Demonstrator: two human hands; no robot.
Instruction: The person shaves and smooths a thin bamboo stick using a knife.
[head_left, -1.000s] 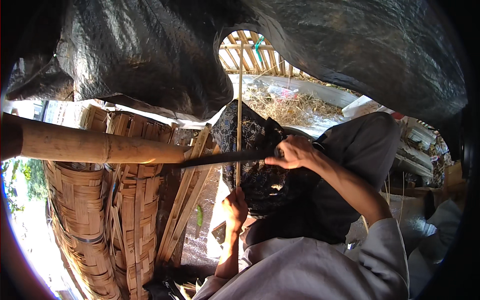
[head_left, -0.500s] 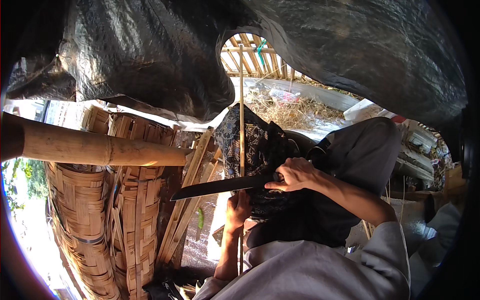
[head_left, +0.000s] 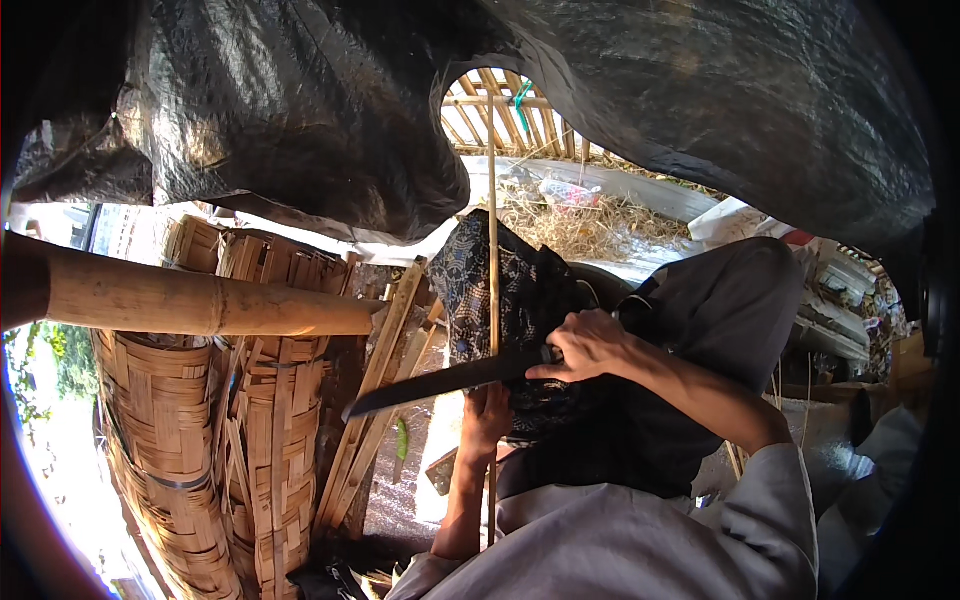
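My right hand grips the handle of a long dark knife, whose blade points left across a thin upright bamboo strip. My left hand holds that strip lower down, just under the blade. Both hands work over a dark patterned cloth draped on my raised knee. The strip runs from near my lap up past the opening in the black tarp.
A thick bamboo pole crosses from the left. Woven bamboo baskets and leaning bamboo slats stand at the left. A black tarp hangs overhead, with a bamboo lattice roof and straw seen beyond.
My right hand and the knife have slid down along the strip, the blade tip now lower and tilted down to the left. My left hand stays on the strip.
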